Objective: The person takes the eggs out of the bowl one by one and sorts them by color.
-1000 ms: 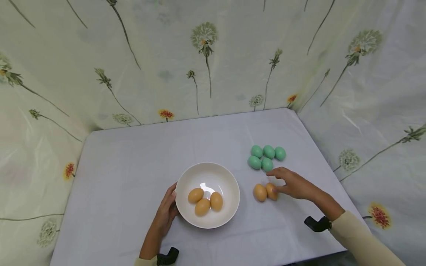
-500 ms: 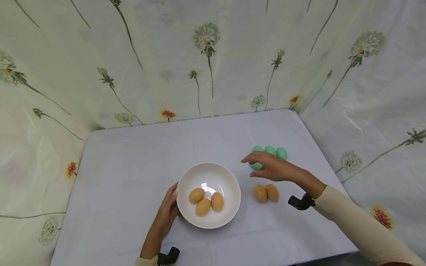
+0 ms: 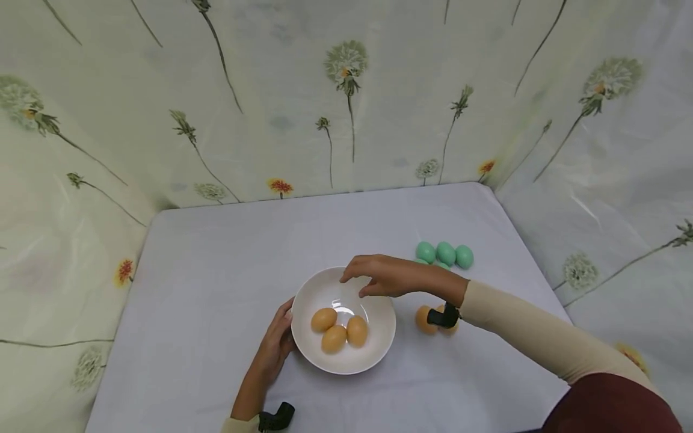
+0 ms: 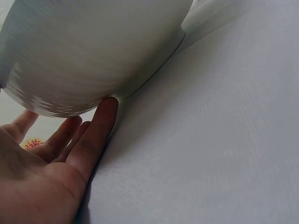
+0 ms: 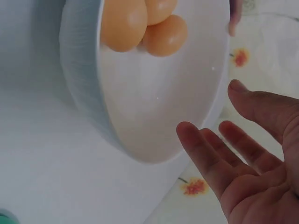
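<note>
A white bowl (image 3: pixel 343 364) stands on the table with three brown eggs (image 3: pixel 334 339) in it. My left hand (image 3: pixel 273 344) rests against the bowl's left side; in the left wrist view its extended fingers touch the outer wall low down. Over the bowl's far right rim hovers my right hand (image 3: pixel 381 275), fingers spread and bent a little, holding nothing. The right wrist view shows its fingertips apart from the bowl. Two more brown eggs (image 3: pixel 424 319) lie right of the bowl, partly hidden by the right wrist's camera.
Several green eggs (image 3: pixel 446 253) sit in a cluster at the table's right, the nearer ones partly covered by my right forearm. A white cloth covers the table (image 3: pixel 216 276). Flower-printed sheets (image 3: pixel 292 90) hang behind and beside it.
My right hand has moved left, from the two brown eggs past the green eggs to above the bowl. The left hand has stayed at the bowl. The view has shifted slightly.
</note>
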The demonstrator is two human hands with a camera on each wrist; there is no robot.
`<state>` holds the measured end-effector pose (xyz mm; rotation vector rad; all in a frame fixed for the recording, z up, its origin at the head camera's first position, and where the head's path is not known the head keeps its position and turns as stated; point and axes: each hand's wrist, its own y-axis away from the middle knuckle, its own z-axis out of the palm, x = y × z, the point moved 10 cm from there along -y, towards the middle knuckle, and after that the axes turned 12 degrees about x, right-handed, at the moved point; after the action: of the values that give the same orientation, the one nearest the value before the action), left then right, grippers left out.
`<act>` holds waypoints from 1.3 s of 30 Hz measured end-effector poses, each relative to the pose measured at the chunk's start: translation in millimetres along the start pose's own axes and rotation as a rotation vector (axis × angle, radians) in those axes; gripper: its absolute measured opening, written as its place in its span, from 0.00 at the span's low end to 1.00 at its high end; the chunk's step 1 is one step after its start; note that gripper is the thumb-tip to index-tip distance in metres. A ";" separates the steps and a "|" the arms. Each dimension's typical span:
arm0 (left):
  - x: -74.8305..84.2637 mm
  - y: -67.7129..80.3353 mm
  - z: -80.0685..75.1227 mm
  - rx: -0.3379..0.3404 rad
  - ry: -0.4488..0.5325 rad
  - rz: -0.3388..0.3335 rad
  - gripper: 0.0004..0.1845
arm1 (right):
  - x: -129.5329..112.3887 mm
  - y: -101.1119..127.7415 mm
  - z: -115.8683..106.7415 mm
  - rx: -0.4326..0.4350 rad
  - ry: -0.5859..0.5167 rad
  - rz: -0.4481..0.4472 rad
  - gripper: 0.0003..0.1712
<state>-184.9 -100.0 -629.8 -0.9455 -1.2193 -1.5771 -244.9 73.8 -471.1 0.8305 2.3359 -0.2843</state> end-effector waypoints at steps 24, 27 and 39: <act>-4.5 -2.0 5.3 -0.019 0.017 0.000 0.29 | -41.8 -47.1 77.6 -0.191 0.203 -0.378 0.16; -3.3 -1.9 5.0 -0.020 0.024 0.007 0.29 | -43.4 -47.5 85.7 -0.205 0.219 -0.432 0.16; 2.0 -0.9 -1.5 -0.002 0.029 0.022 0.29 | -41.9 -49.5 100.8 -0.271 0.296 -0.428 0.20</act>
<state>-186.4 -101.7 -628.4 -0.9315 -1.1839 -1.5694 -201.0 -24.8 -523.2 0.2476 2.7400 -0.0158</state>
